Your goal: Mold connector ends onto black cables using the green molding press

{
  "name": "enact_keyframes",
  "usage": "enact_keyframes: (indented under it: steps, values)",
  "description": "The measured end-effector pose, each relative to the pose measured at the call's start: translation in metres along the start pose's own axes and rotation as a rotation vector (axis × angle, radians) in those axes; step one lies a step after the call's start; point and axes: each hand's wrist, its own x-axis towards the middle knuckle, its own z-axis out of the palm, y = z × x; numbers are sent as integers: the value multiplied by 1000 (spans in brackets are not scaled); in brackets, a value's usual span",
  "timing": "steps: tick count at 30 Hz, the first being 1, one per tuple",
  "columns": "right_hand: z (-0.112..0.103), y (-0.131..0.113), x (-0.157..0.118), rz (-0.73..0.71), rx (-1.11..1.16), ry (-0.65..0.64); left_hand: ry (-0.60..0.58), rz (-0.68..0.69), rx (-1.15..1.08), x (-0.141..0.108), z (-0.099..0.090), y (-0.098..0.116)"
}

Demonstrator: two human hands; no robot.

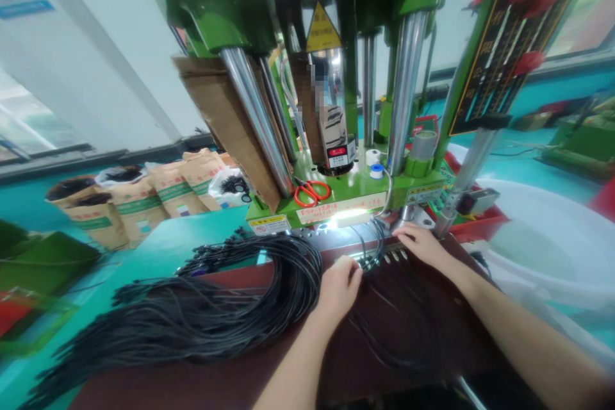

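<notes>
My left hand point(340, 283) is at the left front of a silver metal mould point(342, 240) under the press. Its fingers are curled together, and what they grip is hidden. Beside its fingertips, thin dark cables point(379, 237) loop over the mould. My right hand point(423, 245) reaches to the mould's right end with thumb and fingers drawn together; what lies between them cannot be made out. Several metal cable ends point(396, 255) stick out along the front edge between both hands. Dark cables hang below, blurred. Left of my left hand lies a big bundle of black cables point(225, 314).
A green press point(355, 189) with steel columns point(407, 90) rises over the mould. Orange-handled scissors point(312, 193) and a blue-and-white tape roll point(377, 171) sit on its base. Cardboard point(230, 122) leans at left. Paper sacks point(139, 202) stand behind; a white tub point(542, 237) is at right.
</notes>
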Motion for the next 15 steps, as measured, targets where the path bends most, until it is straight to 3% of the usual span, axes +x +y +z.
enact_keyframes:
  steps: [15]
  values:
    - [0,3,0,4,-4,-17,5,7,-1,0,0,1]
